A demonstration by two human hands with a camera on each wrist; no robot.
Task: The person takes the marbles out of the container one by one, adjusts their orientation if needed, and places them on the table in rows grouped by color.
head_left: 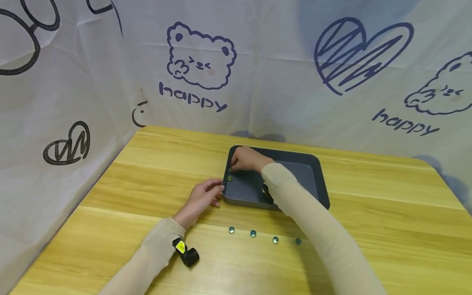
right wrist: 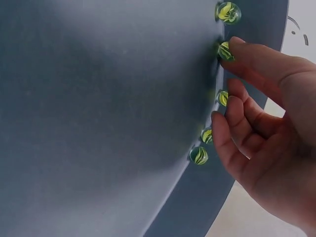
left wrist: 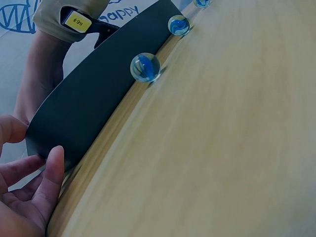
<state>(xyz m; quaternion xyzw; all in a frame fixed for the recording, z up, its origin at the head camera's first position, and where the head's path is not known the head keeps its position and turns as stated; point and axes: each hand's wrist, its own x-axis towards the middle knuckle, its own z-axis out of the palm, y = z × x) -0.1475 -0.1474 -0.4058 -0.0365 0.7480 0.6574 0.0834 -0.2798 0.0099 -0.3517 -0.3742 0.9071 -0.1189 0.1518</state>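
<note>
My right hand [head_left: 248,159] reaches into a dark grey tray [head_left: 304,180] along its left side. In the right wrist view its thumb and forefinger pinch a clear marble with a yellow-green swirl [right wrist: 226,51], while the other fingers curl loosely. Several more yellow-green marbles [right wrist: 199,155] line the foot of the same tray wall. My left hand [head_left: 200,200] lies at the tray's front left corner, its fingertips [left wrist: 55,160] touching the outer wall. No object shows within the left hand.
In front of the tray, several clear marbles with blue swirls [head_left: 253,233] form a spaced row on the wooden table [head_left: 147,188]. White cloth [head_left: 280,94] with drawings hangs behind the table and along its left. A black wrist camera [head_left: 188,255] is strapped to the left sleeve.
</note>
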